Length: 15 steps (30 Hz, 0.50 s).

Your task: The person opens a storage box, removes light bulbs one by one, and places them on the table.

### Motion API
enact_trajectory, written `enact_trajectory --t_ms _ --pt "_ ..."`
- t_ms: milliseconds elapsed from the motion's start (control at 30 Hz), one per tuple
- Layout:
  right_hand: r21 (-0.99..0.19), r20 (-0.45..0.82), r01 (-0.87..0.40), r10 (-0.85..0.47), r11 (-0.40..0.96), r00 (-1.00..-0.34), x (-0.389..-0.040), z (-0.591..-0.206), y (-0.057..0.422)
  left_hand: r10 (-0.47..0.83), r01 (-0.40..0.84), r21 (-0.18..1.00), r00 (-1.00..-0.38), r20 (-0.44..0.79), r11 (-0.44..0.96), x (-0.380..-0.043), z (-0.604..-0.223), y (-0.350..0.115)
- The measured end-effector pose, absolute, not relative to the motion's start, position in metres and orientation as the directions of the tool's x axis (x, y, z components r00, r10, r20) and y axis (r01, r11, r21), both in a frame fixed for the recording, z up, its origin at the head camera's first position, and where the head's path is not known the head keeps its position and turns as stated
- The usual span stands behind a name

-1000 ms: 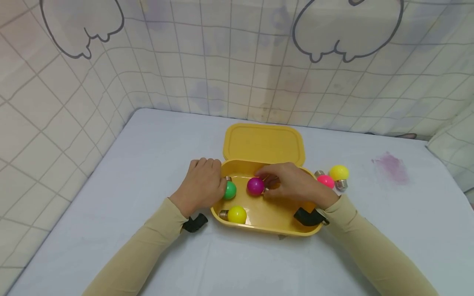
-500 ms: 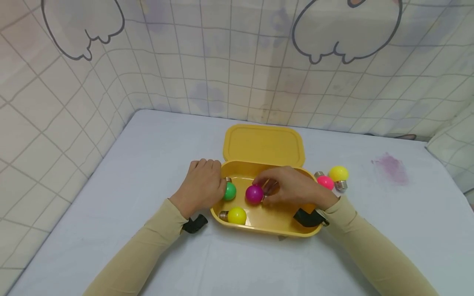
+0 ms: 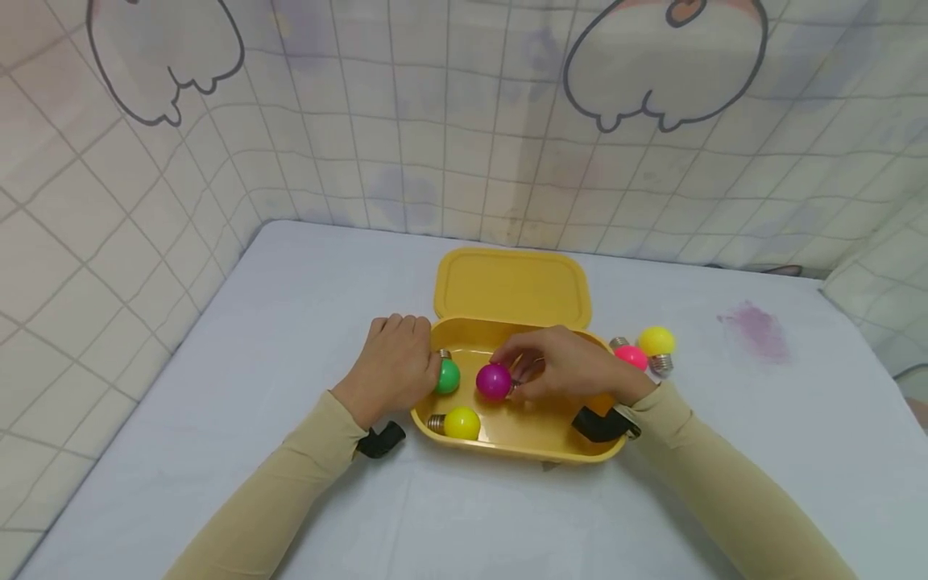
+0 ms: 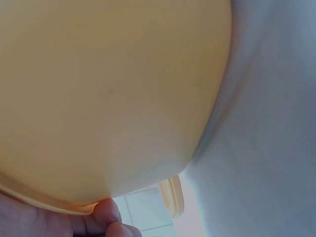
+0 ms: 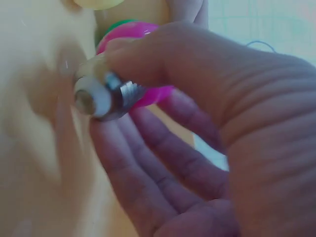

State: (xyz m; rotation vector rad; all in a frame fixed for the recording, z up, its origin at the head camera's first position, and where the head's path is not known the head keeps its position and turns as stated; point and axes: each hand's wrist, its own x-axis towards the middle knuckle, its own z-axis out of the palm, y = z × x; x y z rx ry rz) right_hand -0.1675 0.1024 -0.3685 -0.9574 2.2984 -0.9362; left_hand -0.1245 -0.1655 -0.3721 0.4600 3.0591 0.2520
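Note:
A yellow plastic box [image 3: 518, 453] stands with its mouth up. My left hand [image 3: 391, 362] grips its left rim, fingers hooked over the edge; the left wrist view is mostly filled by the box's outer wall [image 4: 113, 98]. Inside the box, my right hand [image 3: 569, 362] pinches a purple light bulb [image 3: 494, 382] by its metal screw base [image 5: 101, 91], thumb on one side and fingers on the other. A green bulb [image 3: 448, 377], partly behind my left hand, lies at the box's left end. Near the front left corner lies a yellow bulb [image 3: 461, 423]. Something orange [image 3: 602, 402] shows under my right wrist.
Behind the box, its yellow lid [image 3: 513, 286] lies flat on the white-covered table [image 3: 326, 274]. A pink bulb [image 3: 632, 358] and another yellow bulb [image 3: 656, 341] lie right of the box. A grid-patterned cloth [image 3: 478, 137] hangs along the back.
My right hand has shifted the purple bulb slightly left and toward the front inside the box. My left hand keeps its grip on the rim. The head view has tilted a little.

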Motion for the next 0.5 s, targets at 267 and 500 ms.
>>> enact_trajectory --t_ms 267,500 --pt "-0.846 -0.147 -0.321 -0.764 0.426 -0.628 -0.165 -0.359 0.107 0.298 0.293 0.154 -0.955 -0.007 0.944 -0.124 -0.373 -0.164" --pt "-0.876 -0.104 -0.311 -0.774 0.368 -0.625 -0.158 -0.344 0.109 0.285 0.28 0.148 -0.959 -0.011 0.949 -0.124 -0.373 -0.165"
